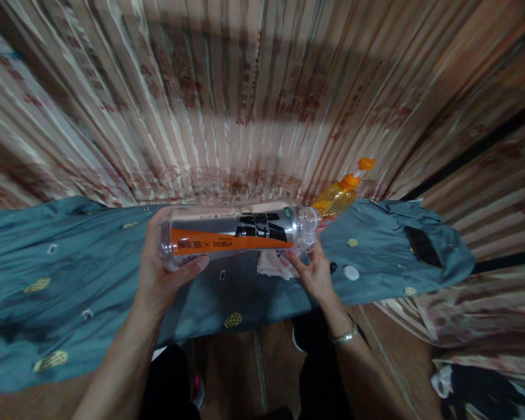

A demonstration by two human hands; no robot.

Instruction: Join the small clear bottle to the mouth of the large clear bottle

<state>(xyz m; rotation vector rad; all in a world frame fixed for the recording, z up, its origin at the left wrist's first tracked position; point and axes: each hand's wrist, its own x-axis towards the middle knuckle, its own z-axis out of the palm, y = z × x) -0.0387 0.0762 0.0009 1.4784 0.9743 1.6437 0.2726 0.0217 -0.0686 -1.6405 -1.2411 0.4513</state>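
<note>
A large clear plastic bottle (pixel 231 230) with a silver and orange label lies sideways in the air over the cloth-covered surface, its neck to the right. My left hand (pixel 161 268) is wrapped round its base end, thumb on the near side. My right hand (pixel 312 268) grips the bottle near its neck, which shows no cap. Behind the neck, an orange-topped pump bottle (pixel 335 198) with yellow liquid leans to the right. A white cloth (pixel 275 265) lies beneath the big bottle, partly hidden by it and by my right hand.
Blue-green patterned fabric (pixel 91 286) covers the long surface. A white round cap (pixel 351 273) lies right of my right hand, a small dark object beside it. Farther right is a black phone (pixel 422 247). Pleated curtains (pixel 245 105) hang behind; dark items (pixel 481 391) lie at lower right.
</note>
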